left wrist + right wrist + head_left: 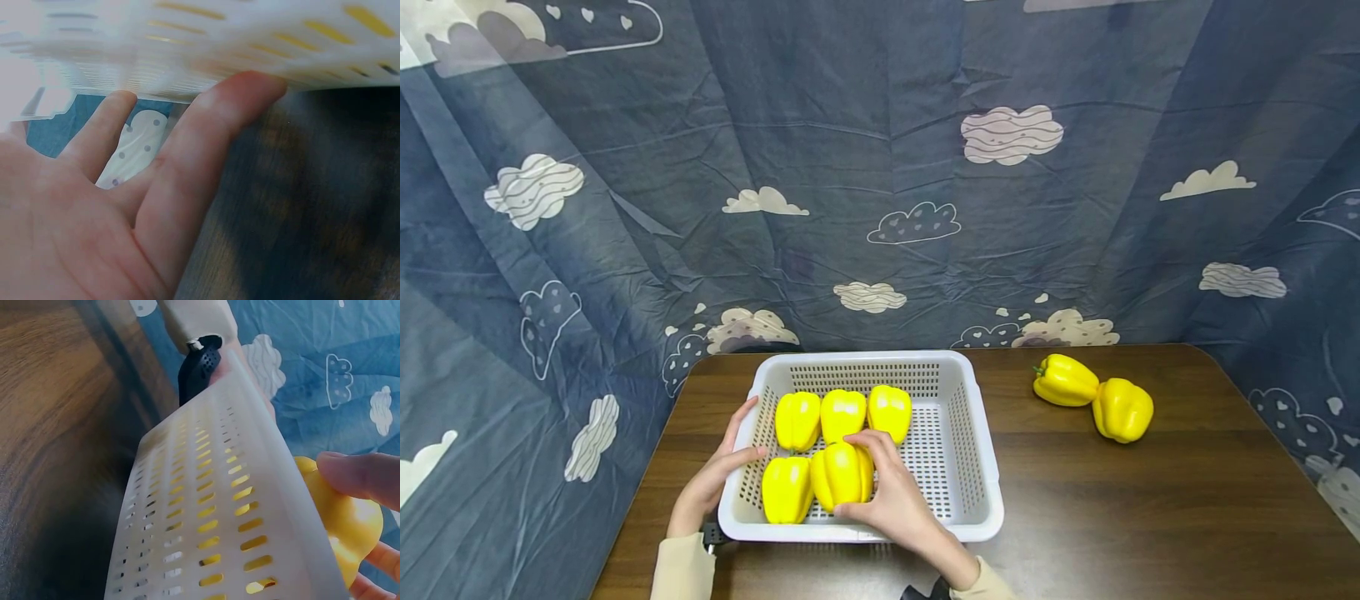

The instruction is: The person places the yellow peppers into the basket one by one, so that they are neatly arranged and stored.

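Nearest the camera, the left hand [711,483] lies with straight fingers against the left wall of the white slotted basket [977,450], thumb hooked over the rim, holding nothing else, while the right hand [891,492] curls over a yellow bell pepper [841,475] in the basket's front row, beside a second pepper [787,490] and before three more [842,414]. Two loose peppers [1093,396] lie well apart on the table [1150,500] to the right; rounded and smooth, they might roll off if the table is jolted, and the gripped one could slip from the fingertips
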`<state>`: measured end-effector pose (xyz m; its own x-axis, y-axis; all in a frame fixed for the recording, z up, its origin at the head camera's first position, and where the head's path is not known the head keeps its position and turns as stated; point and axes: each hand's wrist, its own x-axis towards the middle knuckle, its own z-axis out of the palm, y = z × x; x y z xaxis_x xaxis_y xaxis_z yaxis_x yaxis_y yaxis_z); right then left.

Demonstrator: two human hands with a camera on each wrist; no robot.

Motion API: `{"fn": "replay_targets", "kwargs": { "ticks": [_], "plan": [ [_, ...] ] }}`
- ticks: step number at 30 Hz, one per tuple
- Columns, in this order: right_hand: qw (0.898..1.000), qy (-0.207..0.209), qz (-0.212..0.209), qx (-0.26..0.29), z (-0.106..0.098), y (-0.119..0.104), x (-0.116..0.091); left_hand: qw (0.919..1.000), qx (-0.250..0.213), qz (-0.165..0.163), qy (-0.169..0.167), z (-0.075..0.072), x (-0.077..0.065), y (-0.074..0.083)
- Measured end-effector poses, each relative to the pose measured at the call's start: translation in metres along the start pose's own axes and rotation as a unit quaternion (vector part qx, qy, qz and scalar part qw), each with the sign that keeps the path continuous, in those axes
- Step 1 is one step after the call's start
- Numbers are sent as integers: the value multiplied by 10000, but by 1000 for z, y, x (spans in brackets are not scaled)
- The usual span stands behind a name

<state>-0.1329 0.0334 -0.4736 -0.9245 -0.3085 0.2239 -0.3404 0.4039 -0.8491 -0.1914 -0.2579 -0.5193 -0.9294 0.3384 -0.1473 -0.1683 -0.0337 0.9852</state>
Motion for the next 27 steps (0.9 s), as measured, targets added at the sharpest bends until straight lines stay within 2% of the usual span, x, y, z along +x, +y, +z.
{"fn": "replay_targets", "kwargs": {
  "ticks": [10,27],
  "plan": [
    [9997,-91,68,-206,4,1,3,10000,4,40,17,1,-1,0],
    [9968,-655,348,-309,9,4,10,9999,0,-2,105,2,-1,1]
  ]
}}
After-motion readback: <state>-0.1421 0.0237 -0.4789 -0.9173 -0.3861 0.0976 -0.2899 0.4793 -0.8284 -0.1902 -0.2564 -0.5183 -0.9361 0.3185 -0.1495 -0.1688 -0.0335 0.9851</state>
